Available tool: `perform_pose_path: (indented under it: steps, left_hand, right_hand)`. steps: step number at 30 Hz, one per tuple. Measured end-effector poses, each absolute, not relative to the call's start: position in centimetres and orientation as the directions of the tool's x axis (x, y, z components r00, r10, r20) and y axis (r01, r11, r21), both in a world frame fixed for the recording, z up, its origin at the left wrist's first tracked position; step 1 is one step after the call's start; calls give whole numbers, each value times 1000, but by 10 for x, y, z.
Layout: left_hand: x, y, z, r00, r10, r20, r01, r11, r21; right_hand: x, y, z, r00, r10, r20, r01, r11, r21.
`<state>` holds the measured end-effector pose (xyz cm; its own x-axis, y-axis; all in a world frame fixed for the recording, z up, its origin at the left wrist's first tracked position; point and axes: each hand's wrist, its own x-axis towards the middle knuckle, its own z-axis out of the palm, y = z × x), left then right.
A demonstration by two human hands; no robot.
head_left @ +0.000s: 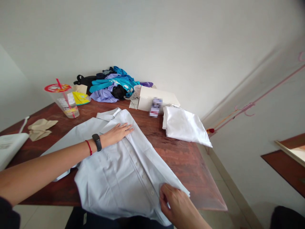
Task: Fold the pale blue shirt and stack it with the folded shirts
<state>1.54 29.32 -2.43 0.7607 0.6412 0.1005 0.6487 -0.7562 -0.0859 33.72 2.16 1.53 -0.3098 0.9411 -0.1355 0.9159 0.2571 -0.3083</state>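
Fingers [125,128] touch 1 pale shirt [100,178].

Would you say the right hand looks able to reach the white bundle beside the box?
Probably yes, with a stretch: only part of the shirt and tabletop seem to lie between the right hand and the white bundle.

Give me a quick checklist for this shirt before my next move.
1. Left hand on shirt: ok, palm down near the collar.
2. Right hand gripping fabric: cannot tell, it is curled against the shirt.
3. Shirt fully on table: not ok, it reaches past the near edge.
4. Cup clear of shirt: ok, standing apart.
5. White bundle clear of shirt: ok, lying apart.
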Motion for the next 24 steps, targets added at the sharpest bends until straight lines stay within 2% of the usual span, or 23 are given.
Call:
perform_pose_path:
  steps: [9,12,15,17,20,22,24]
  left_hand:
    - [14,284,5,732,678,-65,671,-735,-103]
    - [-1,277,8,707,707,-14,699,-702,-138]
    - [-22,272,0,677,733,71,735,-667,-125]
    - [-34,270,-5,643,762,76,765,-634,-113]
    - [-37,268,-4,531,844,73,845,-521,-123]
    - [-24,264,6,465,880,102,882,-449,-143]
    - [-3,255,17,510,852,118,859,-497,-123]
  right_hand:
    - [341,26,23,-349,909,-228,909,270,-317]
    - [341,26,27,-353,902,-248,900,256,-352]
    - [341,26,33,-368,898,-239,867,240,-436]
    - [342,27,37,-396,899,-187,828,262,-496]
    - [346,34,40,-425,905,-8,770,356,-529]
    - [349,39,41,-424,900,101,764,416,-494]
    - [351,43,39,-435,887,152,779,456,-430]
